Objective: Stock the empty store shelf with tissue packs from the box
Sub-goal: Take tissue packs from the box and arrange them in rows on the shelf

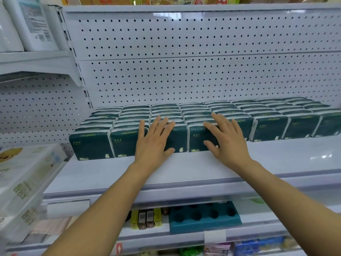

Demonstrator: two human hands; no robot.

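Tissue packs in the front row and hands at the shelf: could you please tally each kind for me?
Front-row dark green tissue packs: 8 (the rightmost is cut off by the frame edge)
Hands: 2 (left hand, right hand)
Total: 10

Dark green tissue packs (pixel 92 145) with white side seams, standing upright in tight rows several deep, filling the back of a white shelf (pixel 184 169) against its pegboard wall, front strip of shelf bare
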